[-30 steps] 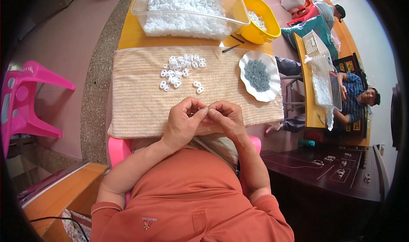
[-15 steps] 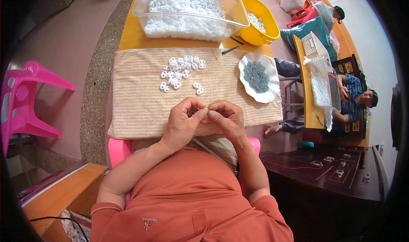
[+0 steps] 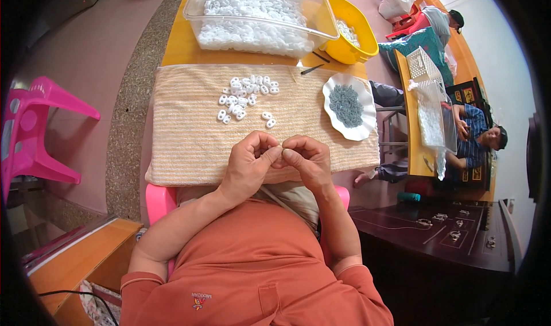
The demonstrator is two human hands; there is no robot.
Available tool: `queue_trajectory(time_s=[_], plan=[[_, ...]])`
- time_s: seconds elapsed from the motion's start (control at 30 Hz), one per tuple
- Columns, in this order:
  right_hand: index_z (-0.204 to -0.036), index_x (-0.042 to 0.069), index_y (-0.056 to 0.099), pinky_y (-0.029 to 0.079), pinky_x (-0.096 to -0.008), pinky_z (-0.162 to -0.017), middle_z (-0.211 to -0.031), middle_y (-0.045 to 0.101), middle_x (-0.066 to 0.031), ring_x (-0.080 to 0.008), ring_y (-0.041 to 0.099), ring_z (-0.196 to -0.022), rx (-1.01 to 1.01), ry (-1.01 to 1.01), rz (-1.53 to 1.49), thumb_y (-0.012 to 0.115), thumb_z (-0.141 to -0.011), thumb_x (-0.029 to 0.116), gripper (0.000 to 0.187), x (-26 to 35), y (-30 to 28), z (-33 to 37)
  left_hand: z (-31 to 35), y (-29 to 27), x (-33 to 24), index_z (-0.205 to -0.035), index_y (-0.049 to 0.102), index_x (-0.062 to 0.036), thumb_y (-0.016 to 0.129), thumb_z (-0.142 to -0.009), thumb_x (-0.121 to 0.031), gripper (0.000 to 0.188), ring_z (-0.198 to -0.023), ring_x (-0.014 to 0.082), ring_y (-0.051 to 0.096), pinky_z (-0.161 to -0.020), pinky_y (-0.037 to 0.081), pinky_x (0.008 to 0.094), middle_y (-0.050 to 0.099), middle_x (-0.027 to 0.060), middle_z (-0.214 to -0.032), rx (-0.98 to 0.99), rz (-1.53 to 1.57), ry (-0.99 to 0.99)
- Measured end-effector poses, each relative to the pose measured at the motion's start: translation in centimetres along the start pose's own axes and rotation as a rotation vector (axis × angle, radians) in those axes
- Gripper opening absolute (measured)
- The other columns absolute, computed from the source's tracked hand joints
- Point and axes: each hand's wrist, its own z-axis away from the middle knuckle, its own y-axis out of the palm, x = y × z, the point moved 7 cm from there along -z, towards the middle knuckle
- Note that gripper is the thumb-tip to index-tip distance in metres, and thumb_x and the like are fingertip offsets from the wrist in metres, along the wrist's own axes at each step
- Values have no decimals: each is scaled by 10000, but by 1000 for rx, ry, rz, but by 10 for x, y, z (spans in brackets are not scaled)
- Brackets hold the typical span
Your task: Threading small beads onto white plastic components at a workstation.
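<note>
Over the near edge of a striped cream towel (image 3: 189, 130), my left hand (image 3: 252, 162) and my right hand (image 3: 308, 160) meet fingertip to fingertip. Both are closed in a pinch. Whatever they hold between thumbs and forefingers is too small and too covered to make out. Beyond them lies a loose group of small white plastic pieces (image 3: 234, 101), each oval with two holes. Two more such pieces (image 3: 268, 119) lie apart from it, nearer my hands. To the right, a white scalloped dish (image 3: 366, 128) holds a heap of small grey-blue parts (image 3: 346, 106).
A clear plastic bin (image 3: 261, 20) full of white pieces stands at the table's back, beside a yellow basin (image 3: 367, 49). A dark slim tool (image 3: 312, 69) lies at the towel's far edge. Left is a pink stool (image 3: 43, 130); right, a person (image 3: 475, 128) sits at another table.
My hands keep the same pinch, with barely any movement. The view has shifted slightly. At the right, the seated person's hand has moved a little.
</note>
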Motion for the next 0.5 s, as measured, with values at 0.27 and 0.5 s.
queue_trajectory(time_s=[0.27,0.5], plan=[[-975,-62,606,591,-308,-723,-935,627,-118,-191,661,-783,-7,0,-33,632,-880,7,120,4,5,0,2,1,-4,-954,541,1,588,-933,-81,97,-727,82,621,-660,509,203,622,40,-813,-7,-83,25],[-972,-54,608,582,-307,-705,-848,646,-96,-173,657,-758,-16,19,-24,629,-896,52,132,0,3,0,1,0,-4,-949,541,2,587,-933,-83,98,-711,80,609,-648,501,208,610,29,-796,-7,-104,22]])
